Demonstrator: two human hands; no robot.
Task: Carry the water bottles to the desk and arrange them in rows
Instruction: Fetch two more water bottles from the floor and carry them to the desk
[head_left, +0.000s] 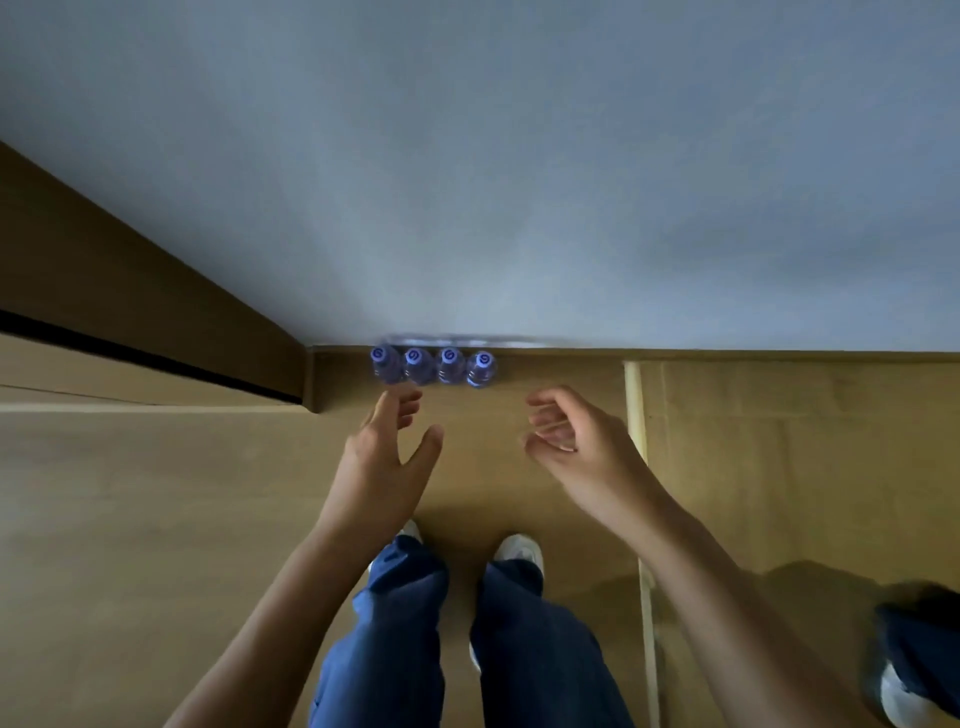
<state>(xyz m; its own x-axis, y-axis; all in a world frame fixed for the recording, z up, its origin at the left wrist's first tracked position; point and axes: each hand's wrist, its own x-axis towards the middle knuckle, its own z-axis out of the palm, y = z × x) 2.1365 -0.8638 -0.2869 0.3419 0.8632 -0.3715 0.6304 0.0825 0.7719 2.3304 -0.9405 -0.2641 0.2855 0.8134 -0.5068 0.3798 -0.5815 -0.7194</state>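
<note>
Four water bottles (434, 366) with blue caps stand upright in a tight row on the wooden floor (156, 519), right against the foot of the pale wall (519, 182) and just beside the corner where a wooden panel (130, 291) juts out on the left. The left hand (387, 447) hovers just short of the leftmost bottle with fingers spread and holding nothing, while the right hand (576, 441) hangs near the row's right end, fingers loosely curled and empty. Below them show blue trousers (395, 649) and white shoes (519, 551), and another person's leg and shoe (914, 670) sit at the right edge.
</note>
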